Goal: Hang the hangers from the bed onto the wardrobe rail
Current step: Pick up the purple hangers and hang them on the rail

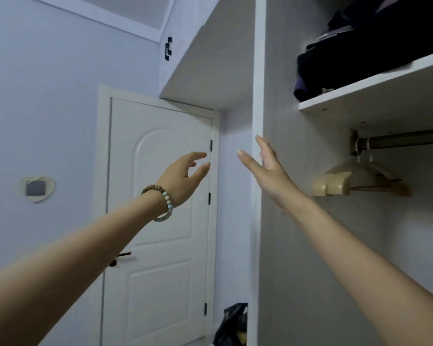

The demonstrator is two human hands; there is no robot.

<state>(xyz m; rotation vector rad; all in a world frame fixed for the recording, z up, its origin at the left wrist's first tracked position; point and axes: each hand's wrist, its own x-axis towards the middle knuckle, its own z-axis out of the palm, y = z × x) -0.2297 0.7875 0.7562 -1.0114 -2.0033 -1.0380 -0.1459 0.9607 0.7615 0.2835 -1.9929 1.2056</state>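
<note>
Wardrobe panel edge by right hand, left hand beside; fingers loose, empty; hangers at rail end.

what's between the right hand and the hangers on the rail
Head view: nothing but the wardrobe's bare inner side wall between the right hand and the hangers on the rail.

White door, dark folded clothes

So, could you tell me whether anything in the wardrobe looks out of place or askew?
Nothing looks damaged or spilled. The beige hangers hang bunched at the left end of the rail, and the dark clothes are heaped loosely at the shelf edge.
</note>
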